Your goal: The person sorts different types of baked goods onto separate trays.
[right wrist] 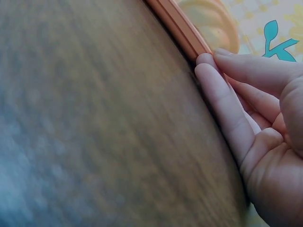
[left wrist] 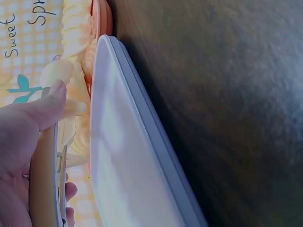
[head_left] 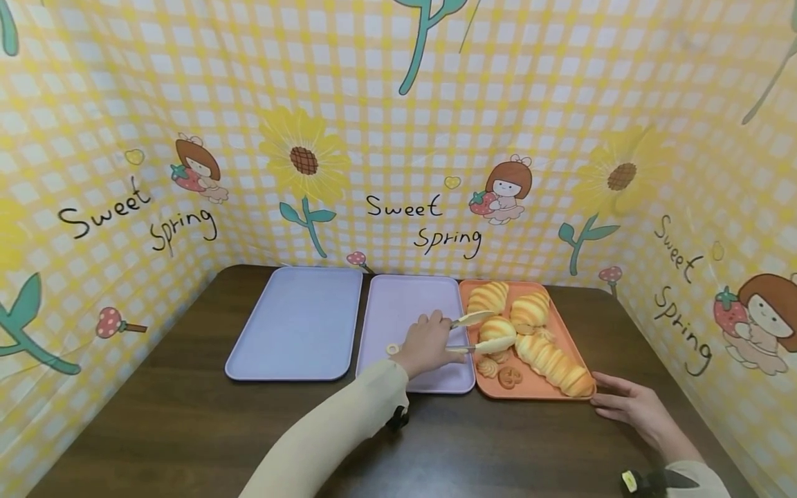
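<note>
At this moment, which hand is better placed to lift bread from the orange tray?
Probably the left hand: it holds tongs, their ends at a striped bread roll. The right hand holds the orange tray at its corner.

Yellow checked cloth [head_left: 386,124] hangs behind a dark table [head_left: 187,429].

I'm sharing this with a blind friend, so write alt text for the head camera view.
A person's left hand holds tongs at a striped bread roll on an orange tray; the right hand holds the tray's near right corner. Left of it, a lilac tray and a blue tray lie on a dark table.
</note>
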The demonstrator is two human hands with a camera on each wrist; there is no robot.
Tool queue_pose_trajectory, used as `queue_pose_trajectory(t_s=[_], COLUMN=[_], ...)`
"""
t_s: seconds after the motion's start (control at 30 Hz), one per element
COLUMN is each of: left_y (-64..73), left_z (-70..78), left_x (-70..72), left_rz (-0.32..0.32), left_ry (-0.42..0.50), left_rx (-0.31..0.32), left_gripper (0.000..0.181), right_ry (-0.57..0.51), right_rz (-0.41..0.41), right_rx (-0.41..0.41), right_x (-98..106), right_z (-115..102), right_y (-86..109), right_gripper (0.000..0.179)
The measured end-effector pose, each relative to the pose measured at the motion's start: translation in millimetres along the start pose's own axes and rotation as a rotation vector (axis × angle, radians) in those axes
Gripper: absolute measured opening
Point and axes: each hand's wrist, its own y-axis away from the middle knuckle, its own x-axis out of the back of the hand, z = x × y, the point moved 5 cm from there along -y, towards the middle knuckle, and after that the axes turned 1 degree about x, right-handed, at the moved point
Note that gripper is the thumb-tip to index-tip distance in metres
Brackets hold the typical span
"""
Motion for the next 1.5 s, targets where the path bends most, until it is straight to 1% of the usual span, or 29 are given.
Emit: queue_pose_trajectory(t_s=[0.07,0.27,0.37,0.47,0.77,0.97,1.2,1.37,1.5], left_y=[-0.6,0.0,0.1,0.3,1.3,2.3,2.2,0.0,-1.4], left_z=[0.2,-2.1,-3.0,-2.6,-0.3,-1.2,-3.7,-5.0,-4.4], left_x=[0.2,2.2,0.6,-1.5,-1.3,-2.0,0.2,4.5,11.3], left_rz=[-0.002,0.025,0.040,0.063,0.154,0.167,0.186,0.202,0.220], left_ry=[0.000,0.036,0.051,0.051,0.006,0.000,0.041,0.066,0.070], left_rx=[0.002,0.013,0.009,0.000,-0.023,-0.027,-0.030,-0.031,-0.046], left_gripper=[0.073,0.059,0.052,0.048,0.048,0.049,0.048,0.049,0.048], right_ry=[-0.002,-0.020,-0.033,-0.031,-0.018,-0.012,-0.001,0.005,0.006], right_rz=[0.002,-0.017,-0.023,-0.022,0.016,0.021,0.030,0.034,0.043], right_rx=[0.006,0.011,0.009,0.004,-0.008,-0.025,-0.013,-0.018,-0.024], right_x=[0,-2,-2,-3,-3,-5,-4,-3,-2], right_z=[-1,-3,-3,-2,-4,-3,-3,-2,-1], right_y=[0.2,0.1,0.6,1.2,1.3,1.5,1.8,1.3,1.1], right_gripper=[0.044,0.043,0.043,0.045,0.043,0.042,0.041,0.041,0.041])
